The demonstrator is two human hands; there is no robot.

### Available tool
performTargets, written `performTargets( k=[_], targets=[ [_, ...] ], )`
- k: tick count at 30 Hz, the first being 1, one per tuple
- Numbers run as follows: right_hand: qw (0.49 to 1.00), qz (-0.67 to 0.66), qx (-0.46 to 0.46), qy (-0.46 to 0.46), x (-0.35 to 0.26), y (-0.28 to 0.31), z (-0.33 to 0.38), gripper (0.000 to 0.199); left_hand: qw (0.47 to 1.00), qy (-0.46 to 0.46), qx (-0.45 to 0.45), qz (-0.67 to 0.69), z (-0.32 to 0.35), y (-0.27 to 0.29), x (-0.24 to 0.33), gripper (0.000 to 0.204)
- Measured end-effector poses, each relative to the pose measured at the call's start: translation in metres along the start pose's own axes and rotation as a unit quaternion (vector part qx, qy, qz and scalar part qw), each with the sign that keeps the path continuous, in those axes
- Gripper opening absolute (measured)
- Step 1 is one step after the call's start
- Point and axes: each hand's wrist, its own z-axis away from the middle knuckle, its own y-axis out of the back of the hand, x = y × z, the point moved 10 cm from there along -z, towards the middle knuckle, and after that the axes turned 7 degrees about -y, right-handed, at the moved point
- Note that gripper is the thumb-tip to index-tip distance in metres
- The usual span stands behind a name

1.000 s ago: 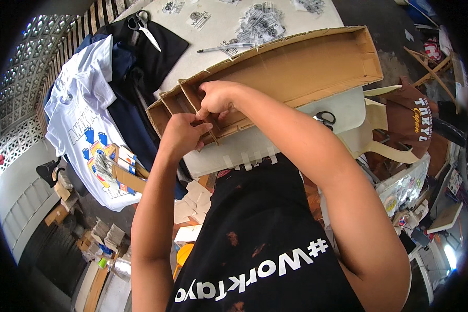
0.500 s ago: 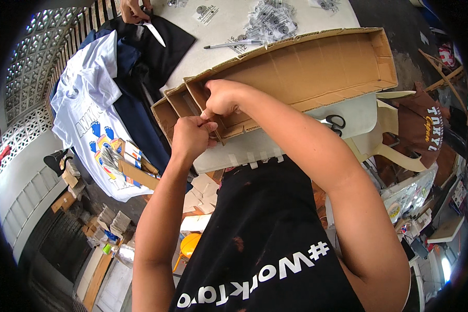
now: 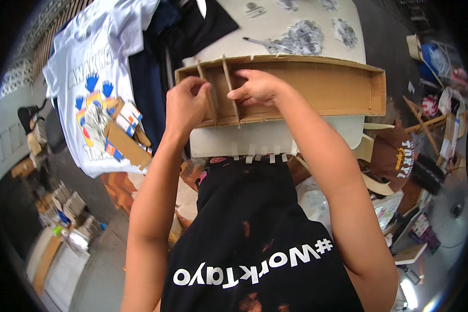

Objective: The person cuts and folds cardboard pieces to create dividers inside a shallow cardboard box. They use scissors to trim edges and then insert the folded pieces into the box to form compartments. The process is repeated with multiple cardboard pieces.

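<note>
A long shallow cardboard box (image 3: 317,86) lies across the white table, with two upright cardboard strips as dividers near its left end. My left hand (image 3: 186,104) is closed over the left divider (image 3: 211,106), its thumb and fingertips pinched at the strip's upper edge. Inside the long compartment, my right hand (image 3: 260,88) has thumb and index finger apart, the thumb tip against the right divider (image 3: 230,83). The rest of its fingers curl below, partly hidden. Both dividers stick out slightly past the box's walls.
Behind the box lie a pen (image 3: 265,44) and a pile of small clear printed packets (image 3: 302,37). A white printed T-shirt (image 3: 96,78) and dark cloth (image 3: 208,26) hang at the left, with cardboard pieces (image 3: 125,143) over the shirt. A brown printed bag (image 3: 398,156) is at the right.
My hands have moved apart; the left one shifted onto the left divider, the right one opened beside the right divider. The view has turned, so the box now lies more level.
</note>
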Motion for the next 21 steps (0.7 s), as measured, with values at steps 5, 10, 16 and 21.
performTargets(
  k=[5,10,16,21],
  targets=[
    [0.999,-0.026,0.028,-0.001,0.000,0.000,0.002,0.091,0.962,-0.193,0.147,-0.122,0.007,0.028,0.006,0.041],
    [0.999,-0.033,0.012,0.005,0.008,0.005,-0.004,0.091,0.953,-0.218,0.171,-0.124,0.012,0.017,-0.005,0.049],
    [0.998,-0.049,0.032,0.015,0.004,-0.001,0.005,0.088,0.965,-0.191,0.119,-0.132,-0.008,-0.001,0.001,0.074],
    [0.996,-0.051,0.057,0.036,0.004,0.002,0.004,0.086,0.980,-0.073,0.015,-0.182,-0.033,-0.021,0.002,0.105]
  ],
)
